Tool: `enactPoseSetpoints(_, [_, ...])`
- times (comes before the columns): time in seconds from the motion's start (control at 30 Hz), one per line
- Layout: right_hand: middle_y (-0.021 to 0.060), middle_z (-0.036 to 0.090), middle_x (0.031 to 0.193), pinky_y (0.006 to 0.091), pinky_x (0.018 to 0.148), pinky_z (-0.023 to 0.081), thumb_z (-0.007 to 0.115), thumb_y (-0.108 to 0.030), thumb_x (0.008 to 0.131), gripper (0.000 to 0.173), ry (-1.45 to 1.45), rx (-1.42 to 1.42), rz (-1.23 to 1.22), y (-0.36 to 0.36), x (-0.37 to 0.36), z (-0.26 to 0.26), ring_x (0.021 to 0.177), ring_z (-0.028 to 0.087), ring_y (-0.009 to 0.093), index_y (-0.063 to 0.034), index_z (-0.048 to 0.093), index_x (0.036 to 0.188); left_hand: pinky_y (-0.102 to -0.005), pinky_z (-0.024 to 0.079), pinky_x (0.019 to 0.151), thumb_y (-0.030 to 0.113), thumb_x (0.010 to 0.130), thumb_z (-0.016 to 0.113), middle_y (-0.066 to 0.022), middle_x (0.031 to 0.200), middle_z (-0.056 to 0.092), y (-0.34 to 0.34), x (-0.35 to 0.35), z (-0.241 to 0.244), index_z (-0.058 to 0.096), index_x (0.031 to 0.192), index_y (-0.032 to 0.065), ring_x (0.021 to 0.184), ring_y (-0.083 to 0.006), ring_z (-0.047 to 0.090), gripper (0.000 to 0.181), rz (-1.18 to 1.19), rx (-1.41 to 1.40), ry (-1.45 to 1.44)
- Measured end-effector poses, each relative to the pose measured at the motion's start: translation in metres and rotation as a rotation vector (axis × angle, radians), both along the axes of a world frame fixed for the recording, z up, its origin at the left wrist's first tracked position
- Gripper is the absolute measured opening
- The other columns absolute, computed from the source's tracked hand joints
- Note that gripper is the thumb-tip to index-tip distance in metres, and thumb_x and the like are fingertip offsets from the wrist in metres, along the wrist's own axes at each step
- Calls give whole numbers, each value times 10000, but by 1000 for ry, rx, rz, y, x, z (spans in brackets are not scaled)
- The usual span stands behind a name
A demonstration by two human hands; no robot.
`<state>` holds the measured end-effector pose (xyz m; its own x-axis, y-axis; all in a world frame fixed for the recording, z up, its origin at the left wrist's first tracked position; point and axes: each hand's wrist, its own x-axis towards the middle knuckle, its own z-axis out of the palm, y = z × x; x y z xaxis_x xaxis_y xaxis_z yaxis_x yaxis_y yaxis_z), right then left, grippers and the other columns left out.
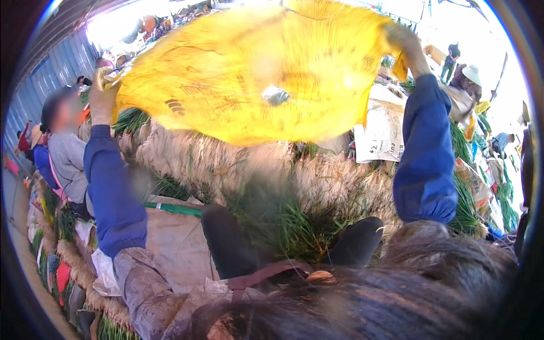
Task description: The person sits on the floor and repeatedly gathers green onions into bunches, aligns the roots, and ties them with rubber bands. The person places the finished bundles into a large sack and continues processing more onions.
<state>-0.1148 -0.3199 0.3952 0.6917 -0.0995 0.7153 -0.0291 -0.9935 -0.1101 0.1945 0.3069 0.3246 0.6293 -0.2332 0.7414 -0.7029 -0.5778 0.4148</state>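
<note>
A yellow woven sack or sheet [238, 80] is spread out in the air before me, blurred by motion. It bears printed marks, and a small hole near its middle lets grey show through. My left hand [103, 95] grips its left edge with bent fingers. At its upper right side, my right hand [403, 44] holds a bunched part, though blur hides the fingertips. Blue sleeve covers [427, 153] cover both forearms. Below the yellow material lie heaped bundles of green-leaved plants with pale, hairy roots [204, 161]. Loose green stalks [276, 216] lie between my dark-clad knees.
A white printed sack [380, 131] rests on the bundles at right. At left, a person in a checked top [70, 157] is close to my left arm. Beige sheeting [178, 242] with a green strip lies by my left knee. Several other people are farther off.
</note>
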Motion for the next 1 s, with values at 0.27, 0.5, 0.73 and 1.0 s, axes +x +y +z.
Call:
enactPoseSetpoints(0.27, [47,651,894,276,805,461,611,-231,852,246,528,-88,-92,-13,53,-15,866,589,118,-18,652,969,-290,504,721,127,794,684,-29,942,649,59,7,-54,612,1055,28,785,-140,619,288,-558,28,942])
enactPoseSetpoints(0.5, [89,644,1022,305,803,510,599,-219,824,326,133,750,406,75,65,-36,910,619,188,1,593,1065,-331,486,713,77,832,517,-54,827,663,110,11,-50,656,927,55,823,-190,622,170,198,178,-19])
enactPoseSetpoints(0.73, [44,665,812,313,708,454,772,-287,698,308,517,381,59,9,88,-74,755,586,156,-52,697,883,-333,476,726,38,792,470,-116,911,660,86,3,-78,614,1079,138,879,-231,617,336,211,839,466])
enactPoseSetpoints(1.0, [36,646,809,292,712,478,660,-314,812,297,138,730,466,97,77,-46,770,604,120,-42,667,929,-282,492,835,84,820,558,-86,1085,630,163,-75,-66,564,1160,-4,963,-184,610,351,-394,-670,1020])
